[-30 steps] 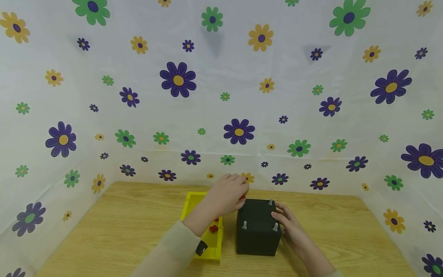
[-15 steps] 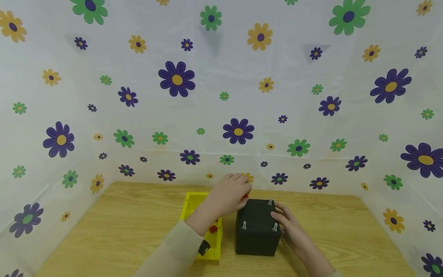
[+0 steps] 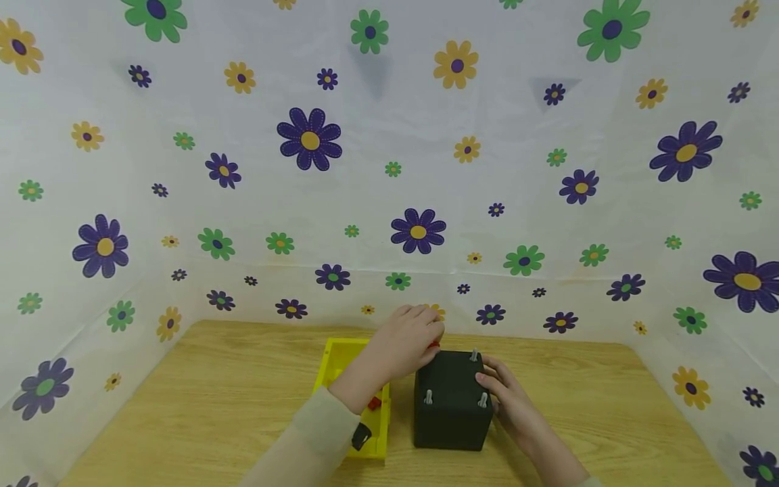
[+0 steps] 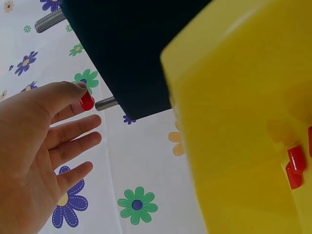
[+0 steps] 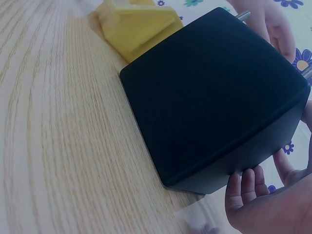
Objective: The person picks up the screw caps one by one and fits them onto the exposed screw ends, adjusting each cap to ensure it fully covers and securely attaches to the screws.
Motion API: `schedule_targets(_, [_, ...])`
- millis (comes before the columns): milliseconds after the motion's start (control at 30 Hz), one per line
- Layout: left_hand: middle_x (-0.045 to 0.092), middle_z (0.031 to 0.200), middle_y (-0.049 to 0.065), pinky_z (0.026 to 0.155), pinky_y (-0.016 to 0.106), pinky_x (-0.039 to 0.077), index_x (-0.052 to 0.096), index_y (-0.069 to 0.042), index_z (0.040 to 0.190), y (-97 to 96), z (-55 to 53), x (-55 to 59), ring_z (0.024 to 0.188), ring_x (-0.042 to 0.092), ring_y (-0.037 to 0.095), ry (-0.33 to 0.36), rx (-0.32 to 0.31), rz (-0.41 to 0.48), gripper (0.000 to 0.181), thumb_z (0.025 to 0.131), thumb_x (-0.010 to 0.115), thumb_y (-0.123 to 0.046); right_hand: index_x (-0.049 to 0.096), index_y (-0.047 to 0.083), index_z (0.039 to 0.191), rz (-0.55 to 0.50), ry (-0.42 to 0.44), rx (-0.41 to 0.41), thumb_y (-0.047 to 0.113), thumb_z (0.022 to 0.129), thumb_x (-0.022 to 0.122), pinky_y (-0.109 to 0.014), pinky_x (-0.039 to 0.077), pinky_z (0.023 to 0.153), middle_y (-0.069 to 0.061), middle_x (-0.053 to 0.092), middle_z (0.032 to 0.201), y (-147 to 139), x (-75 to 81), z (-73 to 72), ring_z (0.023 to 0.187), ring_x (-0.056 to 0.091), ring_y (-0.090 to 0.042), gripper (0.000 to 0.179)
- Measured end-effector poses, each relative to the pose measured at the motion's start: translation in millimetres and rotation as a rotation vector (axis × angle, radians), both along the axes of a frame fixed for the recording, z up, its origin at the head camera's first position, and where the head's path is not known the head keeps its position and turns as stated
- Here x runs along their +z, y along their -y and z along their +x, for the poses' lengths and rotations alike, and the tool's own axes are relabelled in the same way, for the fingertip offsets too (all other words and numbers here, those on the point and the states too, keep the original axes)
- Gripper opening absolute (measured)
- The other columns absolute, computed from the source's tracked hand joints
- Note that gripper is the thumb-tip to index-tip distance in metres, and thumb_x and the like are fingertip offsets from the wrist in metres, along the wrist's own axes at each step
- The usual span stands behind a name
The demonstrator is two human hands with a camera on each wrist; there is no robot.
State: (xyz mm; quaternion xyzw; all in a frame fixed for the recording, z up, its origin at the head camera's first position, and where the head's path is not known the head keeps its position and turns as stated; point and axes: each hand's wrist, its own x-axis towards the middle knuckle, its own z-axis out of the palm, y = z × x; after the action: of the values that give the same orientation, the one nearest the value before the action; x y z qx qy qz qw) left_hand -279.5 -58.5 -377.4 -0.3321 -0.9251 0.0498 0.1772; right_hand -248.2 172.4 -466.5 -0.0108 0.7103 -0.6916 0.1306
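Red and small, the cap [image 4: 87, 101] is being pinched between the thumb and forefinger of the left hand [image 4: 41, 139], left of centre in the left wrist view, while the other three fingers are reaching out below it, slightly apart and holding nothing. Directly to the cap's right, the bolt [image 4: 107, 103] is jutting from the box [image 4: 122, 46], its tip facing the cap; the two are lying so close that I cannot tell whether they are touching. The coming move seems to be turning on their line: the bolt is running nearly level, dipping slightly toward its left end, whereas the cap is slanting from upper left to lower right, its long axis looking somewhat out of true with the bolt's. Left is plainly the nearer hand; in the head view it is covering the box's upper left corner and hiding that bolt. The right hand [image 3: 511, 399] is resting against the box's right side, thumb at the top edge, fingertips touching rather than wrapping it, well apart from the cap. Three other bolts [image 3: 429, 397] are standing upright on top, and spare caps [image 3: 374, 403] are lying in the tray [image 3: 383, 436], at lower centre.
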Motion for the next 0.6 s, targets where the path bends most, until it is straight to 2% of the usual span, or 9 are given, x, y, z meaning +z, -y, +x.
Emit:
schedule_targets(333, [0.071,0.126,-0.003,0.112,0.034,0.051,0.073,-0.022,0.111,2.2,-3.4,-6.4,0.12,0.063,0.018,-0.011,0.0,0.015,0.02,0.101,0.072,-0.039,0.034,0.01,0.159,-0.003,0.011,0.004,0.029,0.107,0.056,-0.044,0.044,0.114,-0.023,0.033,0.167,-0.4,-2.8,-0.6,0.149,0.04,-0.039,0.06])
schedule_targets(600, [0.071,0.128,-0.002,0.114,0.035,0.051,0.074,-0.021,0.115,4.5,-3.7,-5.3,0.122,0.064,0.019,-0.014,0.002,0.032,0.023,0.101,0.073,-0.039,0.031,0.01,0.161,-0.005,0.009,0.012,0.031,0.107,0.055,-0.048,0.04,0.118,-0.023,0.031,0.168,-1.6,-2.8,-0.8,0.151,0.037,-0.041,0.063])
